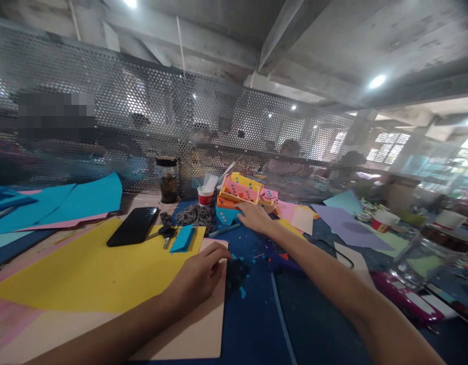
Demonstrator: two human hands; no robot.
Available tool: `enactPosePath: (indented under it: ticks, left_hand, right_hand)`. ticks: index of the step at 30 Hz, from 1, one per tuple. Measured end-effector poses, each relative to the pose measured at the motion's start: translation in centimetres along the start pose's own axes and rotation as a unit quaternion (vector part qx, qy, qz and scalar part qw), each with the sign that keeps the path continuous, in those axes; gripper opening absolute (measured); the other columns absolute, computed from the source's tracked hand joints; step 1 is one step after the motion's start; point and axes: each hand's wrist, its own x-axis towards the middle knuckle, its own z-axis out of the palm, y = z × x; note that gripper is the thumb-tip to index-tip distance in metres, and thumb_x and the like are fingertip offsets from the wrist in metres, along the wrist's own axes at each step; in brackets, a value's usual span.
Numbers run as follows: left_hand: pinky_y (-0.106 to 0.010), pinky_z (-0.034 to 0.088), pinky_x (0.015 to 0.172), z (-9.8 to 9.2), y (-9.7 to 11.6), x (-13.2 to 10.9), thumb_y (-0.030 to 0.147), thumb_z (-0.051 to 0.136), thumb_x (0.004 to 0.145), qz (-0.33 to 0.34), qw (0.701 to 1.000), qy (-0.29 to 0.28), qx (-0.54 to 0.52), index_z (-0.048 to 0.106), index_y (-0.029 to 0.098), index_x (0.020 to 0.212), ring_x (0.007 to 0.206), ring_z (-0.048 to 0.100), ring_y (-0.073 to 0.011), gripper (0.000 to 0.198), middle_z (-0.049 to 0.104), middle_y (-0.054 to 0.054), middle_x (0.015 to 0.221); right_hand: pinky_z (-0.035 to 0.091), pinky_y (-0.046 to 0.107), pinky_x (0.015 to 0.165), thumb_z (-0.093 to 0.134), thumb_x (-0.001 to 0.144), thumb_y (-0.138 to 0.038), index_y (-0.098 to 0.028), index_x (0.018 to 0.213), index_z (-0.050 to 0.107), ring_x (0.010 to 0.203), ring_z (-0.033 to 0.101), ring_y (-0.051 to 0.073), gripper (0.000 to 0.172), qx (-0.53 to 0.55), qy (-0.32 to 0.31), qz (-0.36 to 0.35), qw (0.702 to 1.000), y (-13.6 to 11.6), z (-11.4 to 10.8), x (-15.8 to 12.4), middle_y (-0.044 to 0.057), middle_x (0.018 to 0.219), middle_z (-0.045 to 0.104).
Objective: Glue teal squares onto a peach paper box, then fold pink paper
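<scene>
Right of the red-and-white paper cup (205, 197), the right hand (254, 218) lies palm-down beside boxy, dotted paper shapes (242, 188), its grip unclear, while the left hand (201, 266) hovers loosely half-open over smooth beige card (203, 324) nearer than the cup.

Bare hands (201, 271), seemingly slim forearms (321, 264)

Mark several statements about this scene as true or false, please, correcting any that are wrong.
1. The black phone lies on the yellow sheet. True.
2. The left hand is nearer the folded blue paper than the right hand is. True.
3. The right hand holds the phone. False: it is by the blue-dotted paper items.
4. The keys lie between the phone and the folded blue paper. True.
5. The black-lidded jar stands right of the nearest red-and-white cup. False: the jar is left of that cup.
</scene>
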Motion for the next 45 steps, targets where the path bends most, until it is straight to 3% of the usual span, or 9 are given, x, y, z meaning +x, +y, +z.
enactPosePath:
  ticks: [10,22,26,33,45]
  left_hand:
    - [-0.027,0.053,0.074,-0.2,0.4,0.0,0.011,0.042,0.098,-0.002,1.000,-0.004,-0.001,0.065,0.024,0.113,0.092,0.069,-0.0174,0.030,0.069,-0.007,0.114]
    - [-0.028,0.054,0.074,-0.1,0.4,0.1,0.007,0.044,0.093,0.007,1.000,0.002,-0.006,0.065,0.024,0.110,0.092,0.069,-0.0181,0.032,0.070,-0.007,0.112]
    - [-0.028,0.053,0.075,-0.2,0.5,0.2,0.006,0.042,0.093,0.011,1.000,0.001,-0.008,0.064,0.024,0.109,0.096,0.069,-0.0184,0.032,0.070,-0.006,0.112]
    - [-0.029,0.054,0.077,-0.3,0.6,0.3,0.006,0.042,0.092,0.013,1.000,0.005,-0.008,0.064,0.025,0.109,0.095,0.069,-0.0180,0.033,0.069,-0.005,0.113]
    - [-0.028,0.054,0.077,-0.1,0.3,0.1,0.006,0.043,0.093,0.011,1.000,0.005,-0.008,0.065,0.024,0.110,0.096,0.070,-0.0183,0.033,0.070,-0.006,0.112]
  right_hand:
    - [0.051,0.043,0.107,0.050,0.097,-0.026,-0.022,0.146,0.057,0.129,0.064,0.029,0.050,-0.003,-0.003,0.027,1.000,-0.3,-0.7,0.4,0.009,0.144,0.065]
    - [0.052,0.038,0.101,0.049,0.100,-0.030,-0.028,0.127,0.069,0.117,0.070,0.024,0.034,0.014,0.021,0.060,0.998,-0.2,-2.7,-0.3,0.001,0.129,0.075]
    - [0.052,0.036,0.098,0.047,0.102,-0.028,-0.025,0.120,0.068,0.114,0.071,0.023,0.028,-0.004,0.048,0.080,0.996,-0.2,-2.9,-0.4,0.003,0.124,0.076]
    - [0.051,0.038,0.092,0.051,0.103,-0.032,-0.020,0.127,0.055,0.103,0.073,0.026,0.028,-0.059,0.093,0.144,0.984,-0.3,-2.4,-0.1,0.011,0.114,0.076]
    - [0.051,0.035,0.085,0.042,0.107,-0.033,-0.022,0.120,0.060,0.100,0.072,0.025,0.025,-0.108,0.100,0.159,0.976,0.4,-2.4,0.0,0.012,0.121,0.073]
